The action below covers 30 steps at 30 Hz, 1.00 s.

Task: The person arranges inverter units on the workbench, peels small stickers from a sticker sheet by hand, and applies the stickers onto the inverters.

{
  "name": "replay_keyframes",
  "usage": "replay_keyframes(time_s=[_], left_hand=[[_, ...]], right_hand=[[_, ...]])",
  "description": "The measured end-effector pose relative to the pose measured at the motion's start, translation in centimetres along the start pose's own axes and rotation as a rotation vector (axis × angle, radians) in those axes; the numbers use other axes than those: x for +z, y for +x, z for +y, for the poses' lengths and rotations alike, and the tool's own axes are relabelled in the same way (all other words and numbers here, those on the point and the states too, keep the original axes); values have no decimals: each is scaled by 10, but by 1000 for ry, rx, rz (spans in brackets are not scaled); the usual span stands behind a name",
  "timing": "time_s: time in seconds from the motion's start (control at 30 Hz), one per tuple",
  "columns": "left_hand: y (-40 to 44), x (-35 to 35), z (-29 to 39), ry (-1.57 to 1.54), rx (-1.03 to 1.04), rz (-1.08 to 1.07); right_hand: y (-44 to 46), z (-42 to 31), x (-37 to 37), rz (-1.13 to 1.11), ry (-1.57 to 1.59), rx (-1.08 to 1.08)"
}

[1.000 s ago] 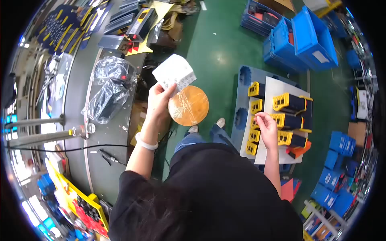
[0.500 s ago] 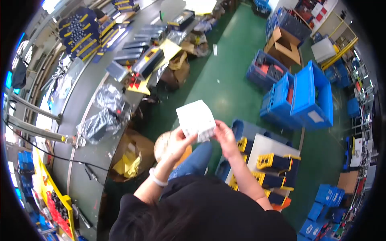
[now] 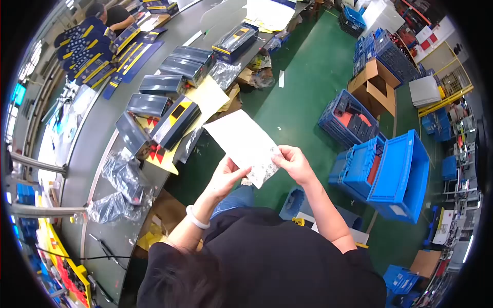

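In front of my body I hold a white, flat, paper-like packet [image 3: 245, 138] with both hands. Its lower end looks speckled grey, and I cannot make out whether that is print or small parts inside. My left hand [image 3: 226, 176] is closed on the packet's lower left side, with a white band on the wrist. My right hand [image 3: 294, 163] pinches its right edge between thumb and fingers. To the left, dark boxes with yellow markings [image 3: 176, 122] lie on the workbench [image 3: 110, 149] beside yellow paper [image 3: 208, 100].
Clear plastic bags with dark contents [image 3: 123, 179] lie on the bench's near part. Blue crates [image 3: 395, 177] and an open cardboard box [image 3: 375, 84] stand on the green floor to the right. Another person [image 3: 118, 16] is at the far left.
The packet has tilted and now shows more of its length, its top pointing up-left. My view has shifted forward along the bench, and the crate with yellow-and-black items is now mostly hidden under me.
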<state>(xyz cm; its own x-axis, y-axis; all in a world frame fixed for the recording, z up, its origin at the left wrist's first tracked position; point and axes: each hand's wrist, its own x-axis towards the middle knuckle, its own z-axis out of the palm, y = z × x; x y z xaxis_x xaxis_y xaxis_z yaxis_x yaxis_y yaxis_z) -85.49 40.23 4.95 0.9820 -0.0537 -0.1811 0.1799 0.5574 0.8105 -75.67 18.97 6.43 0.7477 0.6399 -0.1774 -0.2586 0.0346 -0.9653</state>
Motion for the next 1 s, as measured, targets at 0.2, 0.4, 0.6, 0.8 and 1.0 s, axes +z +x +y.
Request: replay_keyframes(time_s=[0.2, 0.4, 0.6, 0.8, 1.0], left_hand=[[96, -28, 35, 211, 125, 137], [160, -62, 36, 482, 202, 434], [267, -74, 36, 551, 247, 580], [415, -31, 77, 499, 277, 548], [502, -17, 105, 532, 244, 477]], right_hand=[[106, -28, -32, 49, 28, 56], [222, -31, -120, 53, -250, 115], [356, -71, -193, 74, -216, -43], [480, -124, -263, -296, -280, 2], [551, -152, -314, -198, -349, 13]])
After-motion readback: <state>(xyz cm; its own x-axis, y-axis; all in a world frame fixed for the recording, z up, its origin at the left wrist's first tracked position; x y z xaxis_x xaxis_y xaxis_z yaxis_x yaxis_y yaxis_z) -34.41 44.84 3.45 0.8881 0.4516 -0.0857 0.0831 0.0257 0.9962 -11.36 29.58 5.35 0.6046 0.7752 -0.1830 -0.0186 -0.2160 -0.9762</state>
